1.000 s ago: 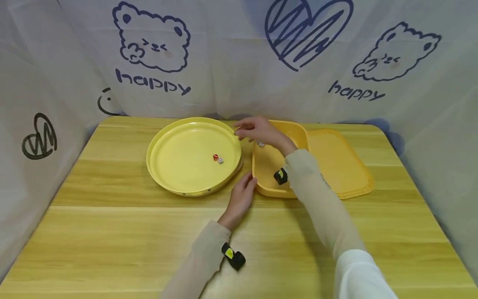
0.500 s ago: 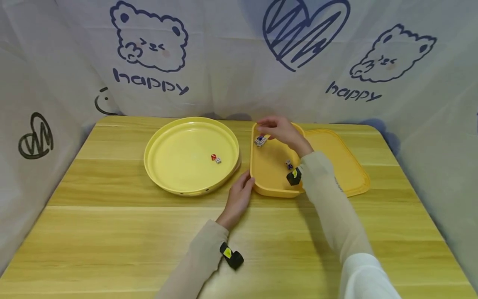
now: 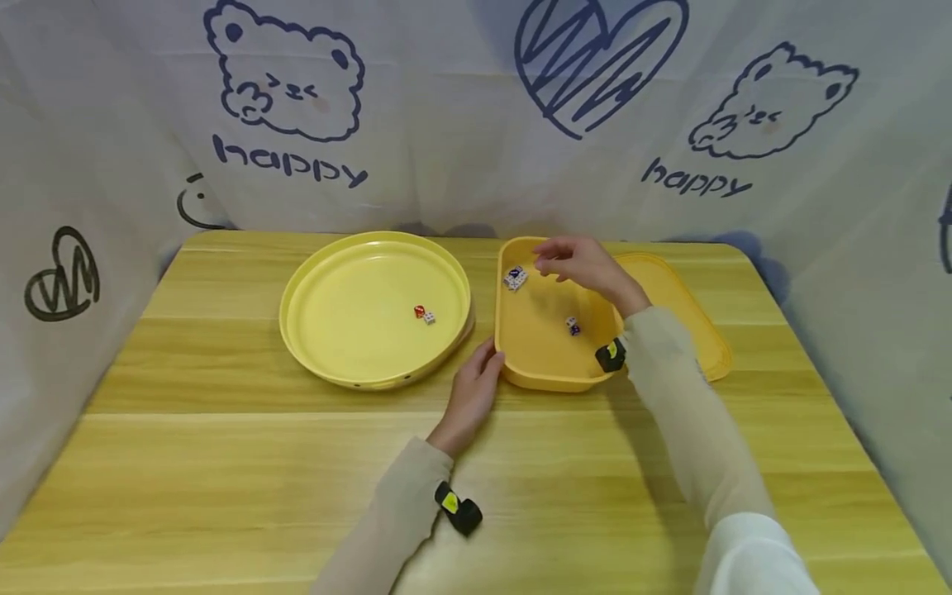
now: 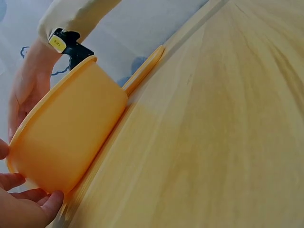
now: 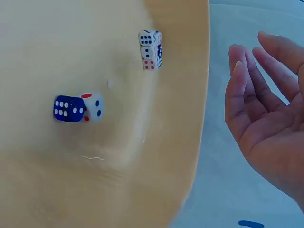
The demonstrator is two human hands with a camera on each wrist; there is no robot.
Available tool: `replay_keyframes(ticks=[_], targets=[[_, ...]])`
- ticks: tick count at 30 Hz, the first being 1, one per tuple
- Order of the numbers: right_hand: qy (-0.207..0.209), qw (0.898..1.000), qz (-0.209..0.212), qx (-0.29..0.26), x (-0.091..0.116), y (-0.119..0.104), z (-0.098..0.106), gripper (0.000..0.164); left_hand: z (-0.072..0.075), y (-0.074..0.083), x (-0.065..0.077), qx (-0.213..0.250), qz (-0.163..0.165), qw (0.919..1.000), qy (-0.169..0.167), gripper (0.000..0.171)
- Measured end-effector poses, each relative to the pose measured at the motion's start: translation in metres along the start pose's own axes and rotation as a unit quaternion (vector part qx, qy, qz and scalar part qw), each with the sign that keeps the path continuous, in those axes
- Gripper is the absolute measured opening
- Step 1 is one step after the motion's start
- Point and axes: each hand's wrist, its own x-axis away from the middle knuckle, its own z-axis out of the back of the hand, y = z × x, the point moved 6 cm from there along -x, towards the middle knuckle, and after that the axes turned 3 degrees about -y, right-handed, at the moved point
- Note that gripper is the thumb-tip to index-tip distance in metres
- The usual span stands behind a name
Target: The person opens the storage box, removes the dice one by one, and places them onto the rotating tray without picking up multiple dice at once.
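An orange-yellow rectangular box [image 3: 531, 343] stands on the table. In its back left corner lies a cluster of several dice [image 3: 516, 278], mostly white with a blue one. Nearer its middle, a blue die [image 5: 68, 109] and a white die [image 5: 96, 108] sit side by side. Over the box's back part my right hand [image 3: 583, 266] hovers, fingers loosely bent and holding nothing. My left hand [image 3: 470, 397] rests its fingertips against the outside of the box's front left corner. A red die [image 3: 420, 311] and a white die [image 3: 429, 318] lie in the round yellow tray [image 3: 364, 281].
To the right of the box lies a flat orange-yellow lid [image 3: 706, 330], partly hidden by the right forearm. The wooden table [image 3: 223, 479] backs onto a white curtain [image 3: 431, 124] with drawings on it.
My right hand has moved right, from between tray and box to over the box, uncovering the dice inside. The left hand stays at the box corner.
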Motion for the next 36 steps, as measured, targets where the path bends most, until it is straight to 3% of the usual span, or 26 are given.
replay_keyframes(ticks=[8,15,26,36], targets=[[-0.012,1.000,0.007,-0.016,-0.022,0.005,-0.016,0.037,0.000,0.002,0.000,0.014,-0.017,0.9998,-0.002,0.044],[-0.017,0.999,-0.017,-0.023,-0.040,0.018,-0.029,0.031,0.000,0.000,0.000,0.012,-0.020,0.9997,0.007,0.044],[0.047,0.998,-0.029,0.029,-0.046,0.045,-0.023,0.027,0.000,-0.001,0.000,0.012,-0.014,0.9998,0.006,0.044],[0.050,0.998,-0.046,0.010,-0.049,0.054,-0.027,0.027,0.000,0.000,0.001,0.007,-0.015,0.9999,0.003,0.045]])
